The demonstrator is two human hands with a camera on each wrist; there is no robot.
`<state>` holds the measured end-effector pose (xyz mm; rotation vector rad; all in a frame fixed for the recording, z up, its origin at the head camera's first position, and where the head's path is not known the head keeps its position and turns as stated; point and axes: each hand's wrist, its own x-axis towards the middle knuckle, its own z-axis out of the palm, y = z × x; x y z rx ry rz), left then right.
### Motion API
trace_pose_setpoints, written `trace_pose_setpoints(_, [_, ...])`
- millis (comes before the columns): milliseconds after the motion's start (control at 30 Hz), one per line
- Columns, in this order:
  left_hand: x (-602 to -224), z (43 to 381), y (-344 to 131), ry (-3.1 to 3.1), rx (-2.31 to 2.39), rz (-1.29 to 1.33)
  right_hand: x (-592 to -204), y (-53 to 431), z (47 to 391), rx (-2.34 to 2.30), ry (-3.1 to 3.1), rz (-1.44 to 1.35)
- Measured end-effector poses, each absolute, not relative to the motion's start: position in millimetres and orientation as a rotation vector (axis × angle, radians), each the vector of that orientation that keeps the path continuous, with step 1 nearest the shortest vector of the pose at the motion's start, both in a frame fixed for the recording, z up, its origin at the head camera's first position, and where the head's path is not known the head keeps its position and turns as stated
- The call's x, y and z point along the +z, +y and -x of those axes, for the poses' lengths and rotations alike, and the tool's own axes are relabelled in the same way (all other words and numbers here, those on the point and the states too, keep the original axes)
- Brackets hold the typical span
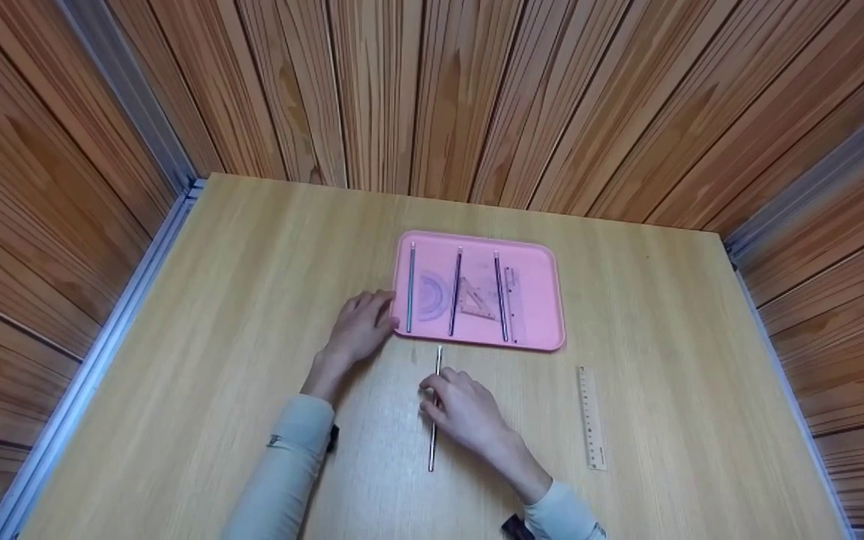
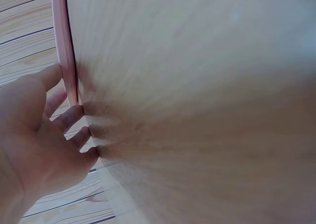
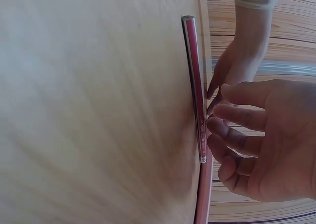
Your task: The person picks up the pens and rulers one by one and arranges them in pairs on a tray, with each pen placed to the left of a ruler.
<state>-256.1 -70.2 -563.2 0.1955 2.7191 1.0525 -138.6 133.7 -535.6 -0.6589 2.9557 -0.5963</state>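
A striped pencil [image 3: 196,81], red and dark with small lettering, lies on the table in front of the pink tray [image 1: 544,300]. My right hand [image 1: 466,409] is over its middle, the fingers loosely bent and spread close beside it in the right wrist view. At the tray's left edge, near the front corner, is my left hand [image 1: 361,326]. The left wrist view shows its thumb and forefinger at the tray rim [image 2: 64,46], while the other fingertips rest on the table.
In the tray lie a greenish pencil [image 1: 411,289], two dark pencils [image 1: 455,292], a clear protractor [image 1: 432,296], a triangular set square [image 1: 475,301] and a clear ruler [image 1: 514,304]. Another ruler [image 1: 592,420] lies on the table at right. Wood-plank walls [image 1: 447,97] enclose the table.
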Motion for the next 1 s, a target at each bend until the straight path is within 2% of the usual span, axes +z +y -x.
trace_pose_setpoints(1000, [-561.5, 258.0, -71.0, 2.673, 1.067, -0.159, -541.4, 134.6, 136.5, -0.751, 2.795, 0.53])
